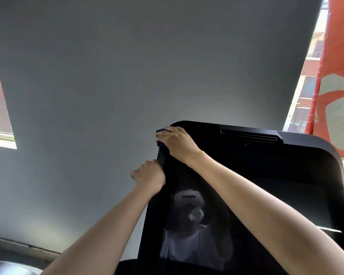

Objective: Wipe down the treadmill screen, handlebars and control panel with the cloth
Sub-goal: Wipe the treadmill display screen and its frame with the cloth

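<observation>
Your right hand (177, 141) clutches the blue cloth (161, 130) at a rounded corner of the glossy screen (266, 185); left hand (149, 175) grips its edge.

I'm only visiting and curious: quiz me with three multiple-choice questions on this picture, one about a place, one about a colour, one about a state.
1. Where on the screen is the cloth?
A. top left corner
B. bottom right corner
C. centre

2. What colour is the cloth?
A. white
B. dark blue
C. yellow

3. What is the left hand doing?
A. hanging free
B. gripping the screen's left edge
C. holding a bottle

Answers: 1 A, the right hand holds it there; 2 B, blue shows beside that hand; 3 B, it curls round that edge.
</observation>
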Available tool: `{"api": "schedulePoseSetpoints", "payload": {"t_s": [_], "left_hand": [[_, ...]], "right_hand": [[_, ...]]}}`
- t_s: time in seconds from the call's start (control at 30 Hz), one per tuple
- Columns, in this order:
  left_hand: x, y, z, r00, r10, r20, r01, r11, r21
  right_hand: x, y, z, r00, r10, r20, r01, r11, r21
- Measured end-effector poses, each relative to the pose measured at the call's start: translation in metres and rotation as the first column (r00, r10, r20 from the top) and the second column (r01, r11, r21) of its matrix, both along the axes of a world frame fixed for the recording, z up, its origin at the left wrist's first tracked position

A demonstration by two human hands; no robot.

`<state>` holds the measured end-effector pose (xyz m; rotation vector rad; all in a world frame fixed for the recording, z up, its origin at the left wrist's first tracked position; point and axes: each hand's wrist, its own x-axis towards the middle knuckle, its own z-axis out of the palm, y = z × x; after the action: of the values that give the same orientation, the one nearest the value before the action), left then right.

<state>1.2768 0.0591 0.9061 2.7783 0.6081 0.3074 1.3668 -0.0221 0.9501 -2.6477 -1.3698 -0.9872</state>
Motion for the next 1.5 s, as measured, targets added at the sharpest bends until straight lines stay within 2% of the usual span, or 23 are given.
{"api": "schedulePoseSetpoints", "payload": {"t_s": [0.07,0.13,0.23,0.4,0.43,0.53,0.6,0.73,0.83,0.87,0.97,1.0,1.1,1.17,1.2,1.23,1.3,1.37,1.47,1.5], "left_hand": [[0.0,-0.004,-0.003,1.0,-0.006,0.027,0.005,1.0,0.027],[-0.001,-0.004,-0.005,0.999,-0.006,0.042,0.005,1.0,0.02],[-0.003,-0.002,-0.003,0.999,-0.008,0.039,0.009,1.0,-0.021],[0.0,-0.004,-0.003,0.999,-0.003,0.046,0.005,0.999,-0.046],[0.0,-0.004,-0.002,0.999,-0.005,0.045,0.007,0.999,-0.033],[0.002,-0.007,0.002,0.999,-0.017,0.029,0.016,1.0,0.01],[0.002,-0.008,0.005,0.999,-0.031,0.014,0.031,0.999,0.033],[-0.001,-0.009,0.006,1.0,-0.02,-0.002,0.02,1.0,0.018],[-0.003,-0.009,0.005,1.0,0.005,0.003,-0.005,1.0,-0.013],[-0.002,-0.009,0.005,1.0,0.008,0.01,-0.008,1.0,-0.022],[-0.003,-0.01,0.003,1.0,0.013,0.024,-0.012,0.999,-0.035],[-0.003,-0.011,0.003,1.0,0.015,0.026,-0.014,0.999,-0.034],[-0.002,-0.013,0.009,1.0,0.015,0.014,-0.015,0.999,-0.033],[-0.003,-0.014,0.011,1.0,0.017,-0.002,-0.017,0.999,-0.038],[-0.004,-0.014,0.012,1.0,0.021,-0.017,-0.022,0.999,-0.043],[-0.005,-0.014,0.014,0.999,0.025,-0.033,-0.027,0.998,-0.048],[-0.006,-0.013,0.017,0.999,0.023,-0.047,-0.025,0.998,-0.054],[-0.005,-0.012,0.018,0.999,0.017,-0.046,-0.019,0.998,-0.061],[-0.007,-0.014,0.019,0.999,0.025,-0.042,-0.028,0.998,-0.065],[-0.007,-0.015,0.019,0.999,0.024,-0.046,-0.027,0.997,-0.067]], "right_hand": [[0.009,-0.012,0.015,0.993,-0.11,-0.042,0.116,0.976,0.184],[0.014,-0.029,0.028,0.961,-0.26,-0.098,0.278,0.921,0.274],[0.023,-0.067,0.04,0.877,-0.461,-0.131,0.479,0.833,0.276],[0.026,-0.125,0.049,0.725,-0.646,-0.236,0.687,0.661,0.302],[0.024,-0.134,0.048,0.745,-0.623,-0.239,0.666,0.674,0.319],[0.019,-0.153,0.041,0.914,-0.352,-0.2,0.4,0.861,0.313],[0.02,-0.167,0.044,0.942,-0.256,-0.217,0.306,0.92,0.245],[0.019,-0.172,0.043,0.903,-0.391,-0.178,0.429,0.844,0.323],[0.016,-0.178,0.032,0.957,-0.248,-0.151,0.282,0.918,0.278],[0.016,-0.184,0.035,0.95,-0.267,-0.165,0.304,0.912,0.274],[0.02,-0.189,0.046,0.854,-0.491,-0.175,0.521,0.81,0.268],[0.019,-0.189,0.046,0.853,-0.498,-0.156,0.522,0.818,0.244],[0.018,-0.211,0.042,0.914,-0.371,-0.163,0.401,0.885,0.235],[0.022,-0.224,0.047,0.851,-0.483,-0.208,0.525,0.795,0.304],[0.022,-0.222,0.049,0.785,-0.58,-0.217,0.619,0.724,0.304],[0.021,-0.217,0.048,0.752,-0.625,-0.209,0.658,0.693,0.295],[0.018,-0.211,0.041,0.811,-0.562,-0.164,0.584,0.761,0.28],[0.017,-0.22,0.039,0.866,-0.459,-0.198,0.5,0.806,0.317],[0.021,-0.222,0.047,0.791,-0.575,-0.209,0.611,0.729,0.307],[0.021,-0.218,0.047,0.801,-0.571,-0.182,0.599,0.752,0.277]]}}
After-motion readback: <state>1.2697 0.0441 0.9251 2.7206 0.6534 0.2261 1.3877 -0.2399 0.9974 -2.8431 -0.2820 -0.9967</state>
